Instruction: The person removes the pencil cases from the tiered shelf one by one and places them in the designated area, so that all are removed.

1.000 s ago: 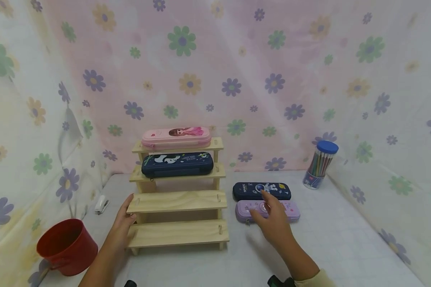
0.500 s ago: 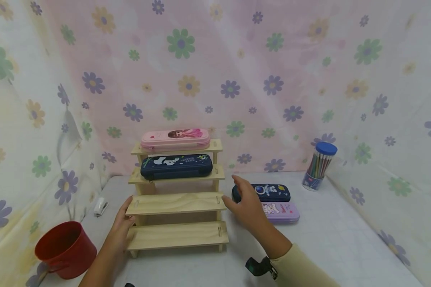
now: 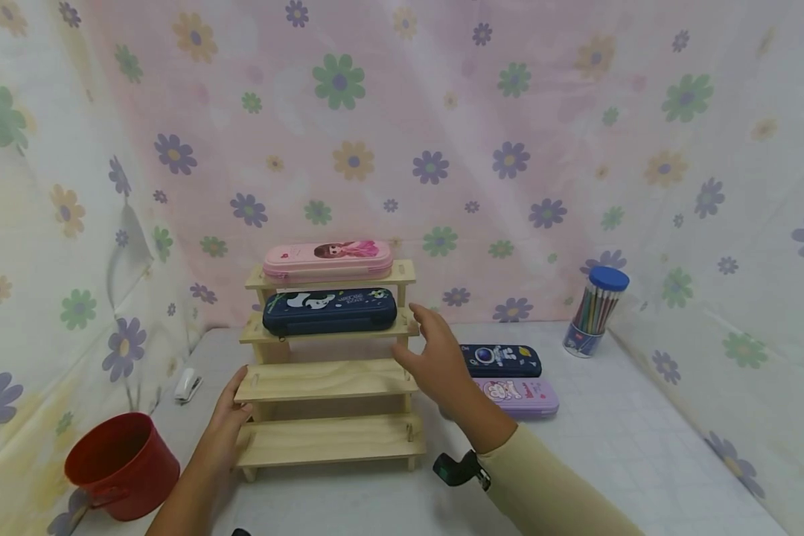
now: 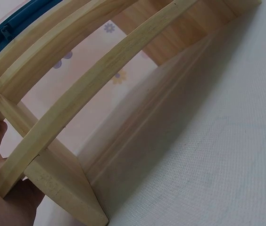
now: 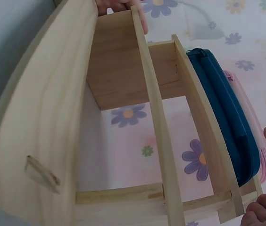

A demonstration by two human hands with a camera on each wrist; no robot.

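At the middle of the table stands a wooden stepped rack (image 3: 330, 378), its shelves running left to right. A navy pencil case (image 3: 329, 310) lies lengthwise on the second shelf from the top, a pink case (image 3: 327, 260) on the top one. Off the navy case's right end hovers the right hand (image 3: 435, 363), fingers spread and loose, holding nothing; it is the nearer hand. Resting against the rack's left end at the third shelf, the left hand (image 3: 226, 423) has relaxed fingers. Right of the rack lie another navy case (image 3: 502, 360) and a purple case (image 3: 519, 395).
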